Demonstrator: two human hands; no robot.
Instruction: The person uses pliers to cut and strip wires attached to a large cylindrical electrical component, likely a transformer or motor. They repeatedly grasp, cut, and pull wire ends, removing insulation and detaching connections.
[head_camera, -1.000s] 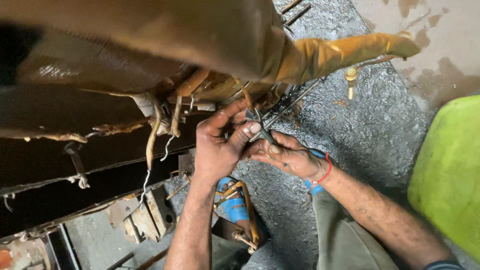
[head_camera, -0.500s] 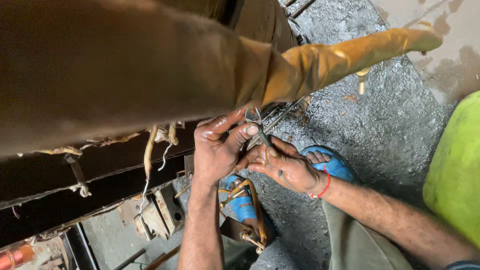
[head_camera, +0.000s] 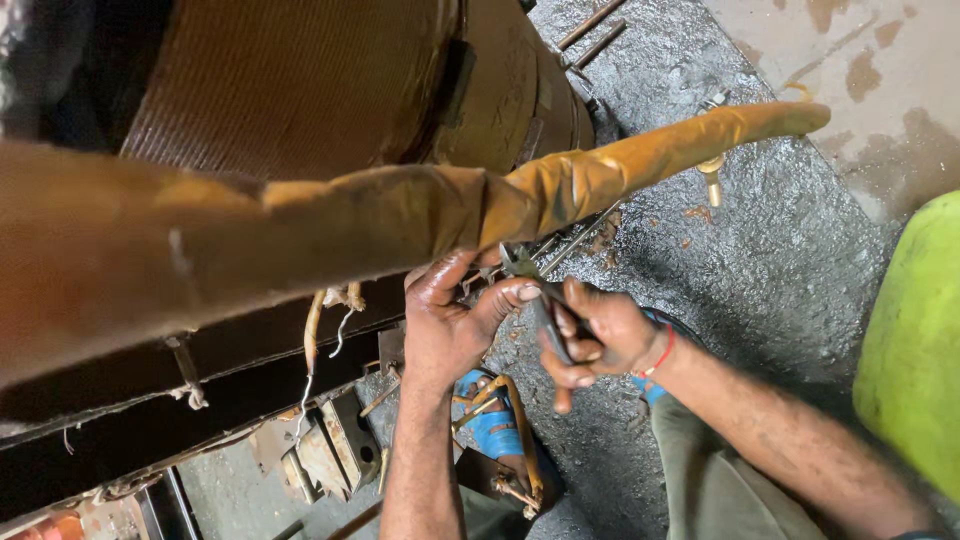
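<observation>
Fingers of my right hand (head_camera: 600, 335) are clenched round the dark handles of the pliers (head_camera: 535, 295); the tool's nose points up-left, right under the wrapped lead (head_camera: 640, 160). My left hand (head_camera: 450, 325) is up against the same spot, thumb and forefinger (head_camera: 505, 295) pinched at the pliers' tip. I cannot tell what they pinch there; it is too small and shadowed.

Changes since 0.5 s ago:
- View has tipped up. The wrapped lead, ochre and glossy, now runs across the whole picture from left edge to upper right, where before it showed only from the middle out.
- The coil (head_camera: 330, 90), ribbed and brown, now shows above the lead; earlier that area was a plain brown blur.
- Hands sit closer under the lead. The thin grey wires seen fanned above them 1 s ago are mostly hidden behind it now.
- My right hand has turned: knuckles face the camera, handles stick down past the palm. Red thread on that wrist (head_camera: 660, 350) as before.
- Left hand's grip looks unchanged, fingers bunched at the tip.

Around: blue sandal (head_camera: 490, 425) below my left forearm, with yellowish rods crossing it. Wet dark floor (head_camera: 780, 270) to the right. Green rounded thing (head_camera: 915, 350) at the right edge. Frayed pale strips (head_camera: 315, 330) hang from the dark frame at left.
</observation>
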